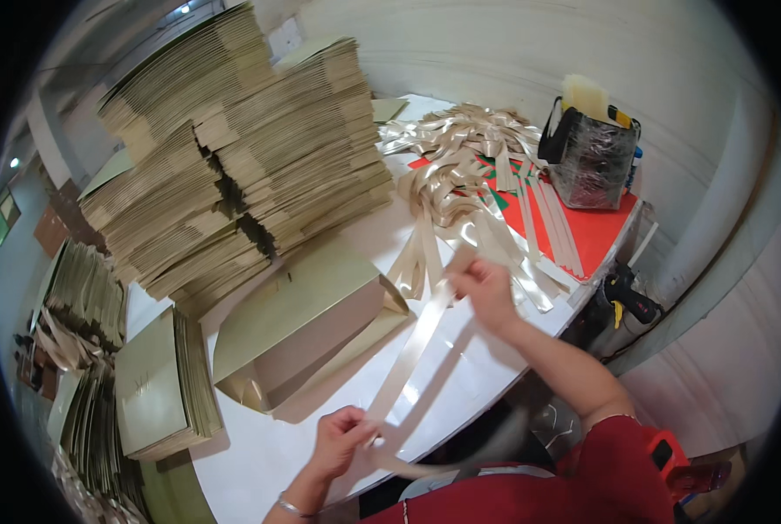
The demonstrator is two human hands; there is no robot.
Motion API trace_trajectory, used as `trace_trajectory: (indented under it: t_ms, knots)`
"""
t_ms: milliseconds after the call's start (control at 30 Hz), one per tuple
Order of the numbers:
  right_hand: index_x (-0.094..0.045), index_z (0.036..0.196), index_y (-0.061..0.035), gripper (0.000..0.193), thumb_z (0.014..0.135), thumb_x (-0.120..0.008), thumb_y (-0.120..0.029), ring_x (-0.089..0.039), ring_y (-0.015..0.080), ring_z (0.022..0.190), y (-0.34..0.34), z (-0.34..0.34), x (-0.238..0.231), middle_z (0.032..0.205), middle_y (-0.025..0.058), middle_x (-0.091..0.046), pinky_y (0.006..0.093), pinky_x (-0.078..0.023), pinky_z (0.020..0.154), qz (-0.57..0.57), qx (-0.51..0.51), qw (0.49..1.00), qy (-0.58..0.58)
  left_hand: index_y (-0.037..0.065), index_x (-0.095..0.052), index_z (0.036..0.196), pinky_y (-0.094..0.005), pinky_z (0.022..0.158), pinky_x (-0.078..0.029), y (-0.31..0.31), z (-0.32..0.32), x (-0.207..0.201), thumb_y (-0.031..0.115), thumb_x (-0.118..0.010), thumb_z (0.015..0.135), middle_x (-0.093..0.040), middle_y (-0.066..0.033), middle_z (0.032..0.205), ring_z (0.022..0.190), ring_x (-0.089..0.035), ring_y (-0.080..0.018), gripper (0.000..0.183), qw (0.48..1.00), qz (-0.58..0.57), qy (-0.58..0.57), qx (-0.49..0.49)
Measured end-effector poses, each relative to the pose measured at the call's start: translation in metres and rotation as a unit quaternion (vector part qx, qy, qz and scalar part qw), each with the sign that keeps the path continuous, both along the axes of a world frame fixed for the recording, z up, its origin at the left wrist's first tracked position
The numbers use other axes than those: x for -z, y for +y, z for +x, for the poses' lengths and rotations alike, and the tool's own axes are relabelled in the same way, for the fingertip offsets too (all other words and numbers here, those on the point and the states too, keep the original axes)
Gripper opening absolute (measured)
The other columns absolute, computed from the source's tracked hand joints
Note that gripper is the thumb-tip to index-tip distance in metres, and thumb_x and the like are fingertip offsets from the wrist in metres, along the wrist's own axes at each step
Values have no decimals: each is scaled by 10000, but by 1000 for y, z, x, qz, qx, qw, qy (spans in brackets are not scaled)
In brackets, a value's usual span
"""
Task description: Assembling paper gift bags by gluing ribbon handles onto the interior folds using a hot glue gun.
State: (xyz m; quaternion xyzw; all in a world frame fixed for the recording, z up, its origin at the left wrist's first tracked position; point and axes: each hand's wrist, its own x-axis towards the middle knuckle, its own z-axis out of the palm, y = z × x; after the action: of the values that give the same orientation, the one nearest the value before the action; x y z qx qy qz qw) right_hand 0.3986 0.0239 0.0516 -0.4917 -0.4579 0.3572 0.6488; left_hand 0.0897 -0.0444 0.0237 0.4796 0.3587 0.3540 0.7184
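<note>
A gold ribbon strip point(425, 336) is held taut, pinched at its ends by the closed fingers of the left hand point(342, 437) and right hand point(486, 293), just beyond the folded gold gift box point(299, 327), apparently being straightened.

Tall leaning stacks of flattened gold cartons point(233, 148) crowd the white table point(259, 454) — a red sheet point(595, 231) lies at its far end, with a black wrapped bag point(591, 153) standing on it.
</note>
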Motion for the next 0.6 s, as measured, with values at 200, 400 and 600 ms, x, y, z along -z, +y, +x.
trace_trajectory:
  t_ms: [200,400,600]
  knots:
    - [-584,974,30,145,877,-595,-77,-629,169,775,33,40,36,912,102,-645,293,-525,696,-38,106,974,197,-13,-664,862,-204,382,-391,-24,-112,-3,30,-701,820,-639,-63,674,515,-560,-86,71,980,-109,131,-99]
    - [-488,1064,-17,164,908,-517,-60,-629,214,828,24,31,37,936,135,-606,344,-542,745,-63,83,921,375,-19,-644,781,-232,508,-468,-41,-186,-10,17,-697,808,-662,-103,698,533,-577,-121,69,913,7,372,-166]
    - [-546,1007,-25,173,915,-606,-158,-565,133,620,-14,-8,37,848,90,-603,270,-433,495,-174,7,931,320,-29,-585,989,-353,746,-579,-40,-183,8,88,-606,920,-675,-142,961,755,-665,-197,138,740,-148,-350,-555]
